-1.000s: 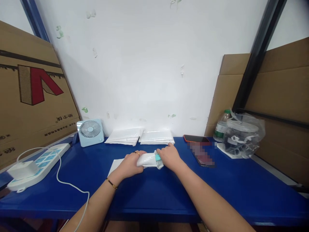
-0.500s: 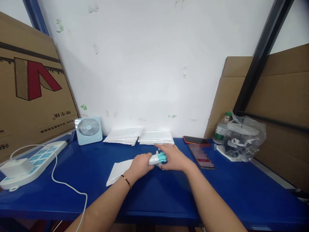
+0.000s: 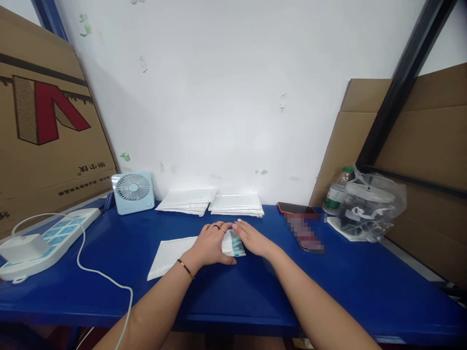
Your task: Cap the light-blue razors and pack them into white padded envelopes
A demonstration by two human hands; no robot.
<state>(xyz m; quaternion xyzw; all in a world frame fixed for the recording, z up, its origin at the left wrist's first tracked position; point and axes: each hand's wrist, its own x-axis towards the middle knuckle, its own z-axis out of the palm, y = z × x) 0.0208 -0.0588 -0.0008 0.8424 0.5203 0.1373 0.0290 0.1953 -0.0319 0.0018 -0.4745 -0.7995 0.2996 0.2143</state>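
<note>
A white padded envelope (image 3: 170,255) lies on the blue table, running under my left hand (image 3: 213,243). At its right end, wrinkled white wrapping shows light teal items (image 3: 237,245) in the mouth; their kind is hard to make out. The fingers of my left hand are on the far side and the thumb on the near side, gripping around that end. My right hand (image 3: 253,238) lies with outstretched fingers over the teal items' far right edge, its fingertips close to those of my left hand. The palm of my left hand hides the envelope's middle.
Two stacks of white envelopes (image 3: 186,201) lie by the wall, beside a light blue fan (image 3: 134,193). A power strip (image 3: 73,226) with a white cable is at left. Two phones (image 3: 297,209), a green-capped bottle (image 3: 337,192) and a bagged tub (image 3: 368,211) stand right.
The wrapped teal items have come down toward the table. My left hand has spread around the envelope's end, and my right hand has gone from curled around the items to flatter on top.
</note>
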